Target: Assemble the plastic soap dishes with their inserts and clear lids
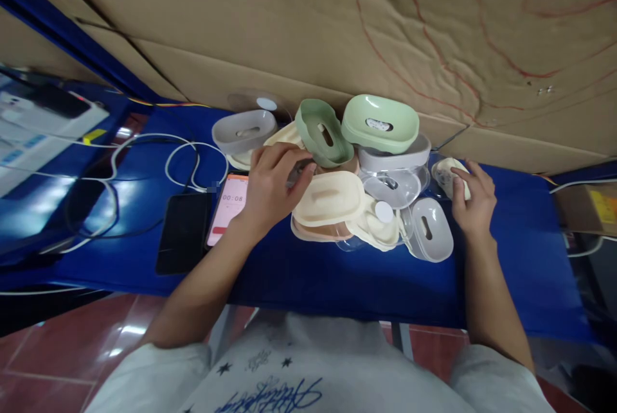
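My left hand (276, 185) is curled over the left part of a heap of soap dishes. Its thumb and fingers close round something greyish, perhaps clear, that I cannot make out. Just below and to the right lies a cream oval soap dish (328, 198), on a tan one (322, 232). Behind that hand, a dark green soap dish (324, 133) leans beside a light green one (380, 121). At the heap's right end, my right hand (475, 198) grips a small cream piece with dark markings (450, 175). A pale grey soap dish (432, 230) sits nearest to it.
Left of the heap, a phone (229, 207) shows a running timer, next to a black flat device (182, 233). White cables (144, 137) loop over the blue table (299, 284). A brown cardboard wall (241, 27) rises right behind the heap.
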`<state>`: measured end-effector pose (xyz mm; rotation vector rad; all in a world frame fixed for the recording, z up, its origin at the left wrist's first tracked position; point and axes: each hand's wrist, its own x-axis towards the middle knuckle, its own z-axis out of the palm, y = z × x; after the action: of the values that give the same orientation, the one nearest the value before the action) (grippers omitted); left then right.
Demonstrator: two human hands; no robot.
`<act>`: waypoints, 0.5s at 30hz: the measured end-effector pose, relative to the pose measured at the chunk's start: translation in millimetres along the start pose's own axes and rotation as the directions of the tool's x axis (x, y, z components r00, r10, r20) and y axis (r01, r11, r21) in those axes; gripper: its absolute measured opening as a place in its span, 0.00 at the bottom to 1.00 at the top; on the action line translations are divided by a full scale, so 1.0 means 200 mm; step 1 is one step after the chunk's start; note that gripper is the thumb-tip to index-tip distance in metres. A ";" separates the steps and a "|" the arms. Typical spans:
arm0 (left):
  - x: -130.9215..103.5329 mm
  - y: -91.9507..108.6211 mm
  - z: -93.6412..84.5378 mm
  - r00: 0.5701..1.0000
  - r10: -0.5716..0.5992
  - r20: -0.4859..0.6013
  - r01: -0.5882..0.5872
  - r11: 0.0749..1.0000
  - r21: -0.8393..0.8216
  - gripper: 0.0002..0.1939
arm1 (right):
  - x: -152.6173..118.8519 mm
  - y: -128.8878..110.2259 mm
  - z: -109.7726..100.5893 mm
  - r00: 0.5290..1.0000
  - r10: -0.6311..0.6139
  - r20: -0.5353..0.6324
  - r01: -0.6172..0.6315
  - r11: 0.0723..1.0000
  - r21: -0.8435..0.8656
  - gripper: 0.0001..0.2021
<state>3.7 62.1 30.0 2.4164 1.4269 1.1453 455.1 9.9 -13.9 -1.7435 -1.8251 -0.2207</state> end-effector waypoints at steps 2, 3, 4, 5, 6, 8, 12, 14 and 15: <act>0.00 0.00 0.00 1.000 0.009 -0.007 -0.009 1.000 0.003 0.09 | -0.01 0.03 0.02 1.000 0.009 0.023 -0.010 1.000 0.026 0.21; 0.00 0.00 -0.01 1.000 0.016 -0.016 -0.016 1.000 0.000 0.09 | -0.01 0.04 0.03 0.999 0.020 0.032 -0.021 0.999 0.032 0.21; 0.00 0.00 -0.01 0.999 0.022 -0.025 -0.022 1.000 -0.005 0.08 | -0.01 0.04 0.03 0.999 0.035 0.028 -0.036 0.999 0.031 0.21; 0.00 -0.01 -0.01 0.999 0.031 -0.029 -0.032 0.999 -0.011 0.08 | -0.01 0.05 0.04 0.998 0.056 0.018 -0.056 0.998 0.024 0.22; 0.00 -0.01 -0.01 0.999 0.044 -0.027 -0.044 0.999 -0.017 0.08 | -0.02 0.05 0.04 0.997 0.079 0.000 -0.079 0.997 0.016 0.22; 0.00 -0.02 0.00 0.997 0.081 0.001 -0.081 0.996 -0.027 0.09 | -0.01 0.05 0.05 0.992 0.112 -0.049 -0.112 0.994 0.014 0.23; -0.01 -0.02 0.01 0.987 0.147 0.069 -0.146 0.989 -0.015 0.10 | -0.01 0.05 0.06 0.984 0.139 -0.110 -0.135 0.990 0.041 0.24; -0.01 -0.01 0.02 0.986 0.149 0.077 -0.148 0.989 -0.019 0.10 | -0.01 0.04 0.05 0.982 0.150 -0.113 -0.146 0.988 0.044 0.24; -0.01 -0.01 0.02 0.986 0.144 0.079 -0.143 0.989 -0.024 0.10 | -0.01 0.04 0.05 0.982 0.153 -0.109 -0.149 0.988 0.042 0.24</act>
<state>4.0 62.1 25.4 2.5572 1.2317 1.0704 459.6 14.3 -24.7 -1.7998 -1.6008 -0.2201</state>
